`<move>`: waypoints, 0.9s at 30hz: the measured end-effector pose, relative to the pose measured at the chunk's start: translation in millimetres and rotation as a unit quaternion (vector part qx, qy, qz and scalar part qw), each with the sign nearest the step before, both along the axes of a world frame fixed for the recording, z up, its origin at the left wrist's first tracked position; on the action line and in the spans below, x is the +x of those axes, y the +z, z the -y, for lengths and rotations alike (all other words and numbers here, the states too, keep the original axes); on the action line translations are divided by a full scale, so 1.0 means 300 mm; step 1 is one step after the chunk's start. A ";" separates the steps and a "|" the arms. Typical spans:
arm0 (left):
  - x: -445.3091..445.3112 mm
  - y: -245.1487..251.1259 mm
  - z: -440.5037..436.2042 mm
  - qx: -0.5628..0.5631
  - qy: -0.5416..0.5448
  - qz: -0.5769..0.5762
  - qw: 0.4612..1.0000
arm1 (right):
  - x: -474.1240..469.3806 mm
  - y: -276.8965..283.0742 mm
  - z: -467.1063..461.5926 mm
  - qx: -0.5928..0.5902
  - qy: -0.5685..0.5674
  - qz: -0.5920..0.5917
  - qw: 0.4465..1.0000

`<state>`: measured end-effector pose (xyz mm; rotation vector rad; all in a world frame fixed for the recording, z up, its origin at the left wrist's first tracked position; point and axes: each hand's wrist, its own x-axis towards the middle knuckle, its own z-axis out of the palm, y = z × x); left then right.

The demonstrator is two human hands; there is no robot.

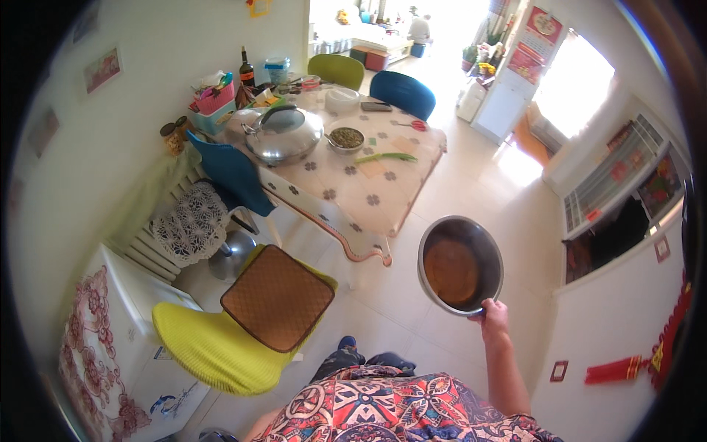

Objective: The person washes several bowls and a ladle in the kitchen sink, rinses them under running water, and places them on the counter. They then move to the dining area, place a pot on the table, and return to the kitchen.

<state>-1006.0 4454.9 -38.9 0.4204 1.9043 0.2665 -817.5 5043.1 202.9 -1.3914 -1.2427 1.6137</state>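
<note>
My right hand (pixel 493 319) grips the near rim of a round metal pot (pixel 490 265). A shallow layer of brown liquid (pixel 452 271) covers its bottom. The pot hangs over the tiled floor, tilted so that its inside faces me. My left hand is out of view; only a bit of that arm shows at the bottom edge. Ahead stands a table with a clover-patterned cover (pixel 353 204). On it are a large lidded steel pan (pixel 284 146), a bowl of dark green chopped food (pixel 347 137) with a spoon, and a green stalk (pixel 389 157).
A yellow-green chair (pixel 232 348) with a brown cushion (pixel 279 298) stands at my left, beside a white floral-patterned cabinet (pixel 138 342). Blue chairs (pixel 229 174) and a green chair (pixel 336 69) surround the table. A red tassel (pixel 613 370) hangs at right. A person (pixel 420 30) sits far back.
</note>
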 end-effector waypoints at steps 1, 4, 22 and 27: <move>-0.040 0.014 -0.109 0.029 -0.006 -0.014 0.999 | -0.070 0.003 -0.090 -0.003 0.011 -0.008 1.000; -0.184 0.075 -0.469 0.122 -0.012 -0.082 0.989 | -0.287 0.010 -0.374 -0.015 0.028 -0.003 0.999; -1.136 0.462 -2.621 0.371 -0.032 -0.475 0.797 | -1.171 -0.167 -1.574 -0.026 0.165 0.027 0.986; -1.260 0.355 -2.786 0.195 -0.113 -0.461 0.858 | -1.289 -0.256 -1.694 -0.042 0.191 0.033 0.980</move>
